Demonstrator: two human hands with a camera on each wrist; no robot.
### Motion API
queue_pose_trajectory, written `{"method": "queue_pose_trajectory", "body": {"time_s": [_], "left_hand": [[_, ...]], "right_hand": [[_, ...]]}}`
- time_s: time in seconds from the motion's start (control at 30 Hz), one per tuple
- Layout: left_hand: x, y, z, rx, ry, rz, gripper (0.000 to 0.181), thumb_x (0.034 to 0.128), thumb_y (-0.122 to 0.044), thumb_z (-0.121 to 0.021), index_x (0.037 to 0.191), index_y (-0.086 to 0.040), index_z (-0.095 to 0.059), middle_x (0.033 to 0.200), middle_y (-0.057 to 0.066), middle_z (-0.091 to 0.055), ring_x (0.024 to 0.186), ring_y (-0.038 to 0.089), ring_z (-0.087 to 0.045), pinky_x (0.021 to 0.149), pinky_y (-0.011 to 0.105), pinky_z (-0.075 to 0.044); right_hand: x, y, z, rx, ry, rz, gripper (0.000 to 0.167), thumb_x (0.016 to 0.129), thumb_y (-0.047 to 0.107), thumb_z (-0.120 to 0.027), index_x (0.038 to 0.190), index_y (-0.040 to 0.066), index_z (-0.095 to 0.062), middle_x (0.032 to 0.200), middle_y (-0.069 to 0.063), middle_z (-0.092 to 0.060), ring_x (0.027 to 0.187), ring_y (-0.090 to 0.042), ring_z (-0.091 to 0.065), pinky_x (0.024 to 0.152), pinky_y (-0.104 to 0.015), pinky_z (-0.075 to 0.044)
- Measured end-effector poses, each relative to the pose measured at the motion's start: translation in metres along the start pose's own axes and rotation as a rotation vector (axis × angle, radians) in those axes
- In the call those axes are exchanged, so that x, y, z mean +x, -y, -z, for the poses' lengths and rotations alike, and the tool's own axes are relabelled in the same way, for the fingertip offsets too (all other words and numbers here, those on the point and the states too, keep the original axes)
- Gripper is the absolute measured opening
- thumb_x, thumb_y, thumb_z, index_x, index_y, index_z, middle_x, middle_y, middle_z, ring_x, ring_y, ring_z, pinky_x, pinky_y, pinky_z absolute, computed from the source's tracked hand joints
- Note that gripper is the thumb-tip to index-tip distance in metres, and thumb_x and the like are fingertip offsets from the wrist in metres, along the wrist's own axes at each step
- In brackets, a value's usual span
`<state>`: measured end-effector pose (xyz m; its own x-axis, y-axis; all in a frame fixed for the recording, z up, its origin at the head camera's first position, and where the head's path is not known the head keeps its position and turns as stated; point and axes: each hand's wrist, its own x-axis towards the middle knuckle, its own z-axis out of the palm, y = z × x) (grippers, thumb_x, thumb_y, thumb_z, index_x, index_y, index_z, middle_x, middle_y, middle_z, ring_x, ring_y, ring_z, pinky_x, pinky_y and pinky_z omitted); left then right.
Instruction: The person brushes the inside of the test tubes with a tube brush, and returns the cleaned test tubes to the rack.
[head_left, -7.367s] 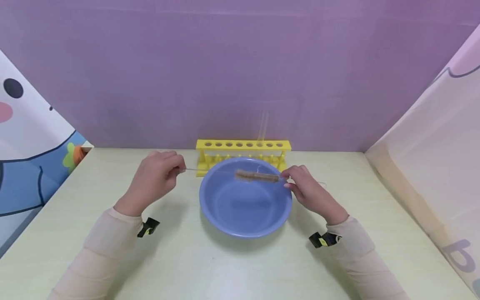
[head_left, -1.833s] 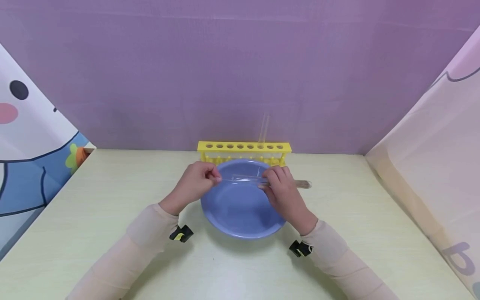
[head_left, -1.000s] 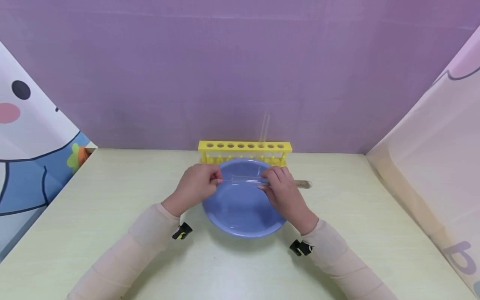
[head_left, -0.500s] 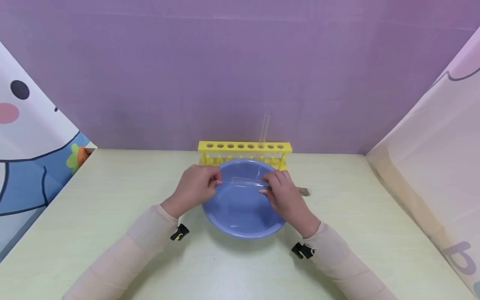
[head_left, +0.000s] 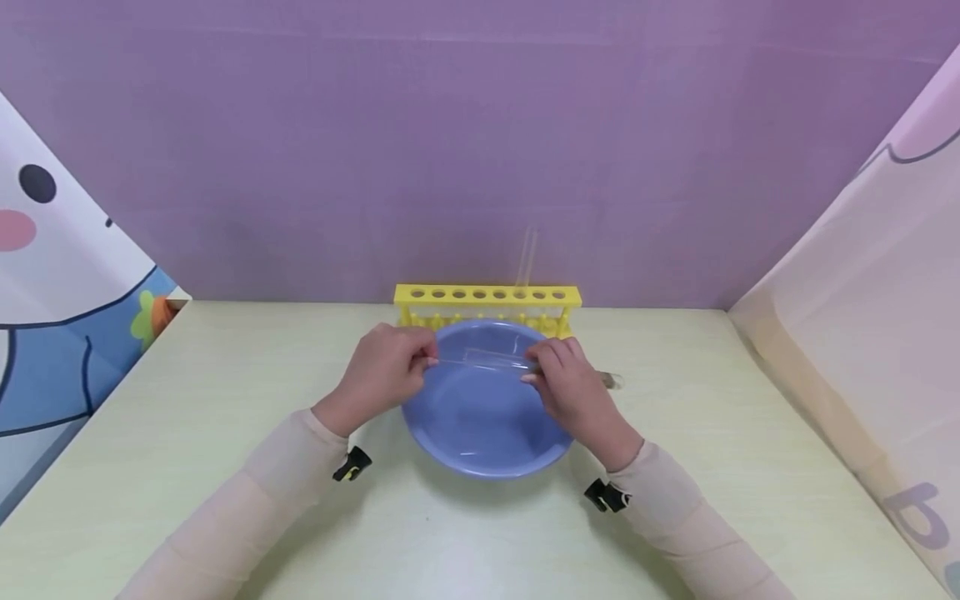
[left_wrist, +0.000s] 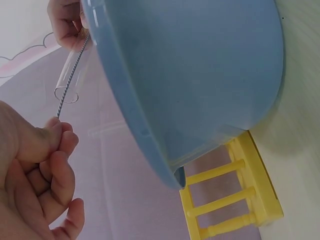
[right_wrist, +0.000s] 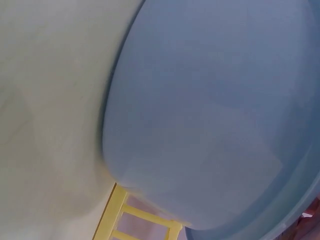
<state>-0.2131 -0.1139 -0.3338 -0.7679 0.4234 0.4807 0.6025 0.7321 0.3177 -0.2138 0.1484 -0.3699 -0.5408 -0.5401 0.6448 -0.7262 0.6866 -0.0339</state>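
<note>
In the head view, my left hand [head_left: 382,371] is at the left of the blue basin [head_left: 487,433]. Its thumb and index finger pinch the thin twisted wire handle [left_wrist: 70,82] of a test tube brush, clear in the left wrist view. My right hand [head_left: 573,396] grips a clear glass test tube [head_left: 491,360] lying nearly level above the basin. The wire enters the tube's mouth, which faces left. The brown brush bristles [head_left: 607,380] show inside the tube's closed end, right of my right hand; its fingers hide the tube's middle.
Behind the basin stands a yellow test tube rack [head_left: 487,296], partly hidden by the rim. Another clear test tube [head_left: 527,258] stands upright in one of its holes. The pale table [head_left: 247,367] meets a purple backdrop [head_left: 360,167].
Earlier, the bristles showed left of my right hand, above the basin; now they are at the tube's far right end. My left hand moved right. Lately the tube's tilt changes slightly.
</note>
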Motion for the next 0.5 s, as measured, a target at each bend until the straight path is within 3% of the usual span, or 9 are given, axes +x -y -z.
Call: {"method": "queue_pose_trajectory", "body": {"time_s": [0.5], "left_hand": [[-0.0008, 0.004, 0.0038, -0.003, 0.022, -0.002, 0.024, 0.0729, 0.011, -0.056, 0.068, -0.012, -0.063, 0.064, -0.003, -0.059, 0.053, 0.01, -0.046, 0.053, 0.025, -0.04]], "right_hand": [[-0.0026, -0.0012, 0.0016, -0.035, -0.01, 0.032, 0.03, 0.079, 0.01, -0.073, 0.101, -0.001, -0.054, 0.091, -0.01, -0.059, 0.079, -0.026, -0.049, 0.066, -0.033, -0.048]]}}
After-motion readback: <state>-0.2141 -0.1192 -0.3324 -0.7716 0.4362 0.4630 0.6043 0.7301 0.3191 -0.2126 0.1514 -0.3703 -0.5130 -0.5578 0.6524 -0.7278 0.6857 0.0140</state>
